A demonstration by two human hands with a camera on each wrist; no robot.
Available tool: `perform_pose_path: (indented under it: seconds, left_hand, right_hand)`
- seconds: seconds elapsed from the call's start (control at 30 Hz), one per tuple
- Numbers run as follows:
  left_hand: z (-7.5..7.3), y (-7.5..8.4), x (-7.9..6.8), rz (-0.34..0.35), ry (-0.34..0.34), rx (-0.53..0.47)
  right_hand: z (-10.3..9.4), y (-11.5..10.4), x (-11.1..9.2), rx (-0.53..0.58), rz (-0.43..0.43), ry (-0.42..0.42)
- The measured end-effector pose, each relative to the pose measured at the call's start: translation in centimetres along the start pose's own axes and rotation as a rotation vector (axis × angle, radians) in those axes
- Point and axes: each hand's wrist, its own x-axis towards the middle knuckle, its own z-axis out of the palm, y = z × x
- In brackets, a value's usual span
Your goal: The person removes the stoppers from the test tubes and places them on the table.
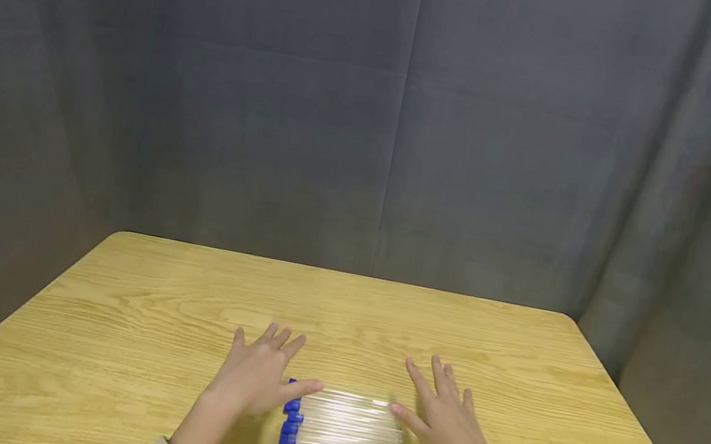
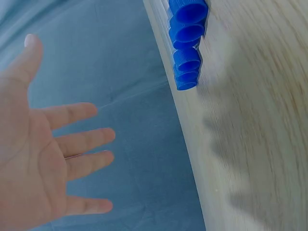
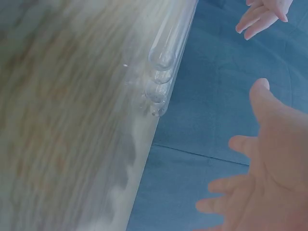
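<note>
Several clear test tubes (image 1: 351, 428) lie side by side on the table, their blue caps (image 1: 290, 429) at the left and rounded ends at the right. My left hand (image 1: 253, 375) hovers over the capped end with fingers spread, holding nothing. Over the rounded end my right hand (image 1: 448, 425) is likewise spread and bare. In the left wrist view the blue caps (image 2: 186, 60) show below and apart from the palm. The right wrist view has the rounded tube ends (image 3: 161, 82) near the table edge, with the right hand (image 3: 274, 168) off to the side.
A wood-grain table (image 1: 170, 300) with rounded far corners carries the tubes. Grey curtains (image 1: 277, 97) hang behind it and along both sides. Shadows of the hands fall on the tabletop.
</note>
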Motion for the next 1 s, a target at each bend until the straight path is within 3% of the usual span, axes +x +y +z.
perform_pose_path:
  seconds: [0.4,0.7,1.0]
  left_hand:
    - [-0.4,-0.3,-0.4,0.013,0.007,-0.071]
    - [-0.9,-0.6,-0.6,0.015,-0.056,-0.271]
    - [-0.7,-1.2,-0.5,0.041,-0.143,-0.427]
  right_hand:
    - [0.0,0.2,-0.2,0.04,-0.036,-0.007]
    - [-0.4,0.2,-0.1,0.057,-0.037,-0.031]
    - [-0.8,0.1,-0.3,0.184,0.004,-0.065]
